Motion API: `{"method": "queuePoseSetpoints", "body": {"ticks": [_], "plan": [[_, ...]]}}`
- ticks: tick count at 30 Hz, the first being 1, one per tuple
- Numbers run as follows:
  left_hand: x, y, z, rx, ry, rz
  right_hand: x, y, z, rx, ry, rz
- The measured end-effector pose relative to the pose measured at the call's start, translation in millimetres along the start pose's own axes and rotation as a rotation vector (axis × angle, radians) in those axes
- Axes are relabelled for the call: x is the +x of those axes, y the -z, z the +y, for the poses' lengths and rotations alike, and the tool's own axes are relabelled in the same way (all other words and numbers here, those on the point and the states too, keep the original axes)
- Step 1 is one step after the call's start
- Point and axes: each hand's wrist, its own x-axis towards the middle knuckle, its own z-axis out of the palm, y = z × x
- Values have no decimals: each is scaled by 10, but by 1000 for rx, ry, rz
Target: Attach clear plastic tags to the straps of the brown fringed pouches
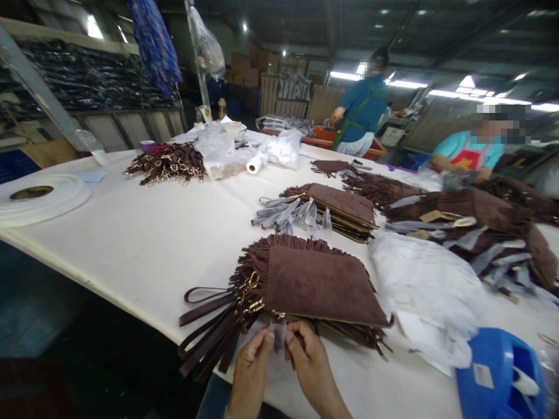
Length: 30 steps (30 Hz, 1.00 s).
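White roll (70, 202) at left on table (174, 233), purple cup (147, 144) beyond, blue cloth (155, 43) hanging above, cartons (244, 71) at back, 2 people (363, 110) towards the right

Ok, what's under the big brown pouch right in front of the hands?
Edges of more brown pouches peek out below the top pouch, and brown straps poke out on the picture's left. The top one hides the rest, so I can't count them.
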Motion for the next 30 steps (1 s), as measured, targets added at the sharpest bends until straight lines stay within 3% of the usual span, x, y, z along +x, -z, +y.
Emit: {"method": "queuePoseSetpoints", "body": {"ticks": [10,16,23,30], "plan": [[60,-8,54,-26,11,108,20,-35,-11,20,-39,47],[76,-35,120,-138,20,73,46,-25,-35,106,-48,67],[77,-131,267,-282,-18,50,51,-4,-42,59,-59,48],[92,-240,427,-504,11,33,-15,-63,-170,-73,15,160]]}}
